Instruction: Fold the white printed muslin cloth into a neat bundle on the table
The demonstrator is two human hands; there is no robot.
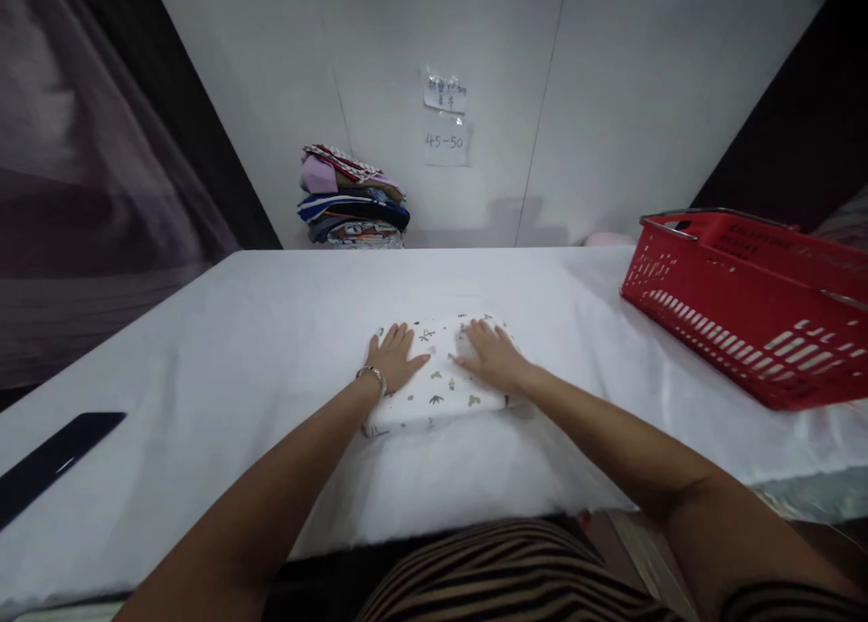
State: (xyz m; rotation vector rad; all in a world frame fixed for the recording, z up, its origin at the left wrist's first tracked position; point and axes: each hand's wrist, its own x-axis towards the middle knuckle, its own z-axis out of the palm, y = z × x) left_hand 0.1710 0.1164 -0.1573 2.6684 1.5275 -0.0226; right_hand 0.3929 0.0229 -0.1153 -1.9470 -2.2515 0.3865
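A folded white cloth (444, 394) with a small leaf-like print lies on the white-covered table, near its middle. On the left part of the cloth my left hand (394, 358) rests flat, palm down, with the thumb stretched inward; a bracelet circles that wrist. My right hand (494, 360) lies flat on the right part, fingers spread and pointing away from me. Both hands press on top of the cloth without gripping it. The two thumbs point toward each other with printed fabric showing between them.
A red plastic basket (739, 306) with metal handles stands at the right. Beyond the table's far edge is a stack of folded fabrics (356, 197). A dark flat object (58, 459) lies at left. Paper notes (446, 141) hang on the wall. The white tablecloth (223, 351) covers the table.
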